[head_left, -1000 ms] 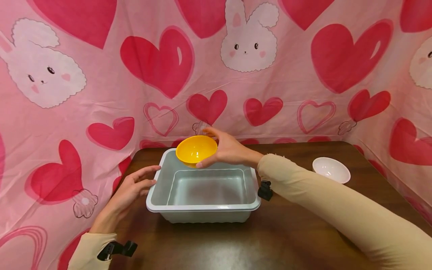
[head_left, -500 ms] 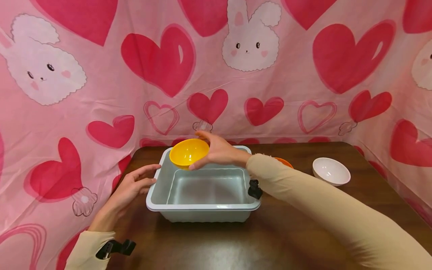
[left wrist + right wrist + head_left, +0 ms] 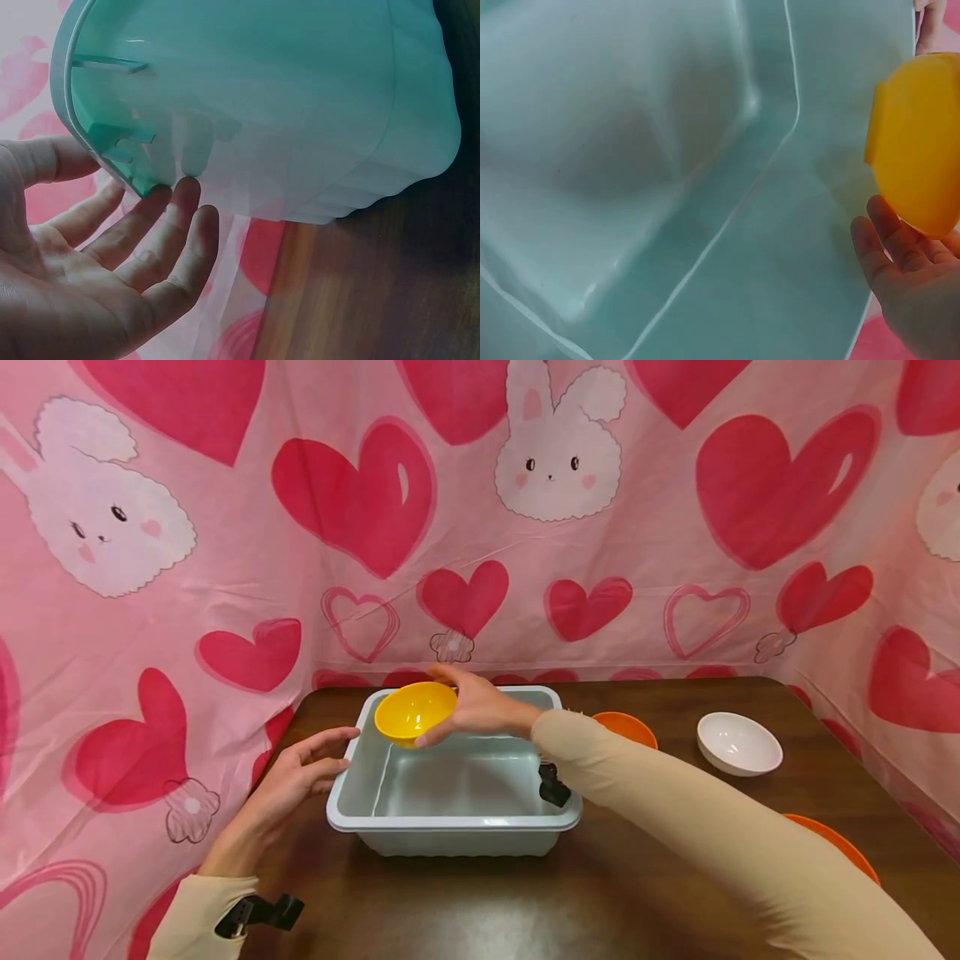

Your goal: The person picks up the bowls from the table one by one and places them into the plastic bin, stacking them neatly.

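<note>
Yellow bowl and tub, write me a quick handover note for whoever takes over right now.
Right hand grips the yellow bowl by its rim, held over the far left corner of the pale green tub, not yet set down.
Left hand is open, fingertips against the tub's left rim.
Tub holds nothing yet.
On the table: an orange bowl right of the tub, a white bowl farther right, another orange one partly hidden by the right sleeve.
Likely left: lower the yellow bowl in.

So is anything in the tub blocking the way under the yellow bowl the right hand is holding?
Nothing visible. The right hand holds the yellow bowl over the far left corner of the pale green tub, whose inside shows bare. The left hand touches the tub's outer left rim, clear of the opening.
</note>
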`<state>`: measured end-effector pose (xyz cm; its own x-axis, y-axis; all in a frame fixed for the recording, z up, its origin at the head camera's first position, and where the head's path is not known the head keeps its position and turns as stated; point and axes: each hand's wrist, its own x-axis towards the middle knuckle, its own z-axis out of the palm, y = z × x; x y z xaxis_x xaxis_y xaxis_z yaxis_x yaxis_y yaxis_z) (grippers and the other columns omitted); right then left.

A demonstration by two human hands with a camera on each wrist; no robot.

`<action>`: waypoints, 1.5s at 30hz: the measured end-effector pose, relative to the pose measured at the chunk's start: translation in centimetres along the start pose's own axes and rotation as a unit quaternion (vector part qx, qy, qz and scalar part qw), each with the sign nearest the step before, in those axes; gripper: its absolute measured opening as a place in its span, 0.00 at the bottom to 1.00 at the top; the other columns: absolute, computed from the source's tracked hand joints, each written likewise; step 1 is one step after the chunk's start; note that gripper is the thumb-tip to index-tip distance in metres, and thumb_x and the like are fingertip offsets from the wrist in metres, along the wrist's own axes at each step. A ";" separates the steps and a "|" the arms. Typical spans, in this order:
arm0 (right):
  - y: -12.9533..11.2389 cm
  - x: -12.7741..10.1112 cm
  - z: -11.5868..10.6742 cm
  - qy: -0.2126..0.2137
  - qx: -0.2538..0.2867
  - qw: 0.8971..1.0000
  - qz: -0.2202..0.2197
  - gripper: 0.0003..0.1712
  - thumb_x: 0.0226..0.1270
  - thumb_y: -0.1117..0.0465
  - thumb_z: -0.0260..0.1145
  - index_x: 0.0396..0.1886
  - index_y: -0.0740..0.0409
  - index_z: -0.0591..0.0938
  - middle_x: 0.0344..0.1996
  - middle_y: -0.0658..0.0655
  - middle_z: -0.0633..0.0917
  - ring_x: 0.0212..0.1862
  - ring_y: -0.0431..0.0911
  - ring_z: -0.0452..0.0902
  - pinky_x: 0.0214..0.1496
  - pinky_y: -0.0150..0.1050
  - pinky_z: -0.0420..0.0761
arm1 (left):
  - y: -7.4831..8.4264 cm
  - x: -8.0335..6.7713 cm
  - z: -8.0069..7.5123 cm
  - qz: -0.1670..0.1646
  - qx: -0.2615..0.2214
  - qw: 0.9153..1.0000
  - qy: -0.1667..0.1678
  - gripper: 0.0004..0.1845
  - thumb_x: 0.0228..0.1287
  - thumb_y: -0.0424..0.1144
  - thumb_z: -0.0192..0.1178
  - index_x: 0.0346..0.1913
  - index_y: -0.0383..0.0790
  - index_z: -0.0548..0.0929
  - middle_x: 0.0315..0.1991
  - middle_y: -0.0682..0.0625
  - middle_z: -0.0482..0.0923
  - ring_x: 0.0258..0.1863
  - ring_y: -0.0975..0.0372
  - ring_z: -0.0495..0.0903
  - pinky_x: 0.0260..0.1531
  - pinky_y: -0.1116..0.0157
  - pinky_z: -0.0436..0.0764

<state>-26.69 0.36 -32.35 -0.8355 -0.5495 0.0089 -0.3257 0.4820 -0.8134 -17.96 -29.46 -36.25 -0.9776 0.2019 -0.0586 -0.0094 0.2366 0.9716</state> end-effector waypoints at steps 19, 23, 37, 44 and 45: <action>0.6 0.0 1.9 -0.019 -0.002 1.000 0.015 0.63 0.43 0.46 0.88 0.80 0.48 0.66 0.73 0.51 0.73 0.67 0.47 0.70 0.74 0.50 0.71 | 0.0 0.0 0.0 -0.016 0.011 1.000 0.001 0.32 0.77 0.38 0.60 0.79 0.35 0.67 0.78 0.34 0.62 0.61 0.49 0.82 0.55 0.56 0.85; 0.9 0.0 2.2 -0.024 -0.004 1.000 0.011 0.63 0.44 0.47 0.87 0.81 0.50 0.66 0.73 0.51 0.73 0.67 0.46 0.70 0.73 0.48 0.71 | -0.1 0.1 0.0 -0.013 0.011 1.000 -0.001 0.31 0.77 0.37 0.58 0.78 0.34 0.67 0.77 0.33 0.62 0.59 0.51 0.84 0.54 0.56 0.85; 1.8 0.2 3.3 -0.043 -0.014 0.999 0.006 0.64 0.46 0.46 0.86 0.82 0.52 0.64 0.76 0.52 0.70 0.70 0.48 0.67 0.75 0.51 0.68 | -0.2 0.0 0.0 -0.001 0.008 1.000 0.003 0.30 0.77 0.37 0.59 0.77 0.34 0.69 0.76 0.32 0.64 0.57 0.55 0.84 0.52 0.60 0.86; 2.0 0.6 3.6 -0.048 -0.022 0.999 0.009 0.63 0.46 0.46 0.86 0.81 0.49 0.65 0.75 0.52 0.71 0.70 0.48 0.67 0.74 0.52 0.70 | -0.3 0.0 -0.2 -0.001 0.004 1.000 -0.001 0.30 0.78 0.37 0.59 0.78 0.34 0.68 0.77 0.32 0.63 0.56 0.54 0.85 0.51 0.61 0.86; 1.9 0.6 3.7 -0.048 -0.022 0.999 0.011 0.62 0.46 0.47 0.86 0.81 0.49 0.65 0.75 0.52 0.71 0.70 0.48 0.67 0.74 0.52 0.70 | -0.3 0.0 -0.2 -0.001 0.004 1.000 -0.001 0.30 0.78 0.37 0.59 0.78 0.34 0.68 0.77 0.33 0.63 0.56 0.55 0.85 0.51 0.61 0.86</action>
<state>-26.19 -1.55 -36.05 -0.7967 -0.6006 -0.0672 -0.3283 0.5235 -0.7863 -18.02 -29.68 -36.46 -0.9770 0.2043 -0.0607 -0.0093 0.2438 0.9698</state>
